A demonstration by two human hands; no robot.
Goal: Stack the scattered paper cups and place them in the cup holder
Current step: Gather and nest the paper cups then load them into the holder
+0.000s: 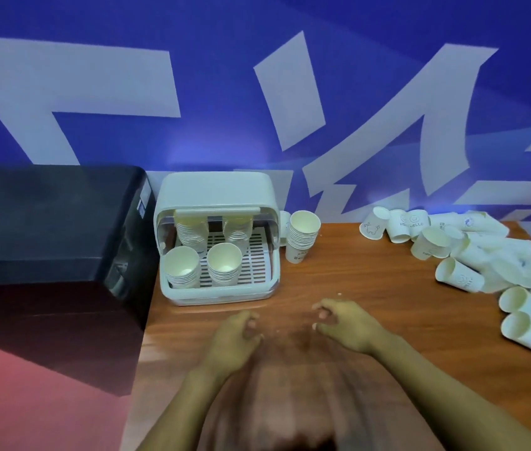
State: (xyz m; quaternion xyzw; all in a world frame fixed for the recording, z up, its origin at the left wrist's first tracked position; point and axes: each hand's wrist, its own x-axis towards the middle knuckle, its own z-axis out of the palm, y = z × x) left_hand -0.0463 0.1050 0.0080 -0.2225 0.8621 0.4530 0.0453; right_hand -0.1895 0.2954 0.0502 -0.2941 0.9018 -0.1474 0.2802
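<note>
Here, both of the person's hands are hovering low over the wooden table [355,288], just in front of the cup holder [215,203]. The left hand [236,336] is showing loosely curled fingers and gripping nothing; the right hand [344,323] is likewise holding nothing, its fingers relaxed and slightly bent, with the thumb apart from them. The two hands are sitting near each other, not touching.

The cup holder, a pale lidded box with its front flap lifted, is standing at about eleven o'clock from the hands, against the blue wall [225,92]. On its slotted tray four stacks of paper cups are resting: two front stacks [222,266] with mouths up and two rear stacks [191,227] partly under the lid. Just beside the holder, at its three o'clock, another upright stack [303,236] is standing on the table.

The scattered paper cups [485,255] are lying mostly on their sides in a loose heap at about two o'clock from the hands, well apart from the holder (some bear small printed marks). A black box [55,222] is sitting at the holder's nine o'clock.
</note>
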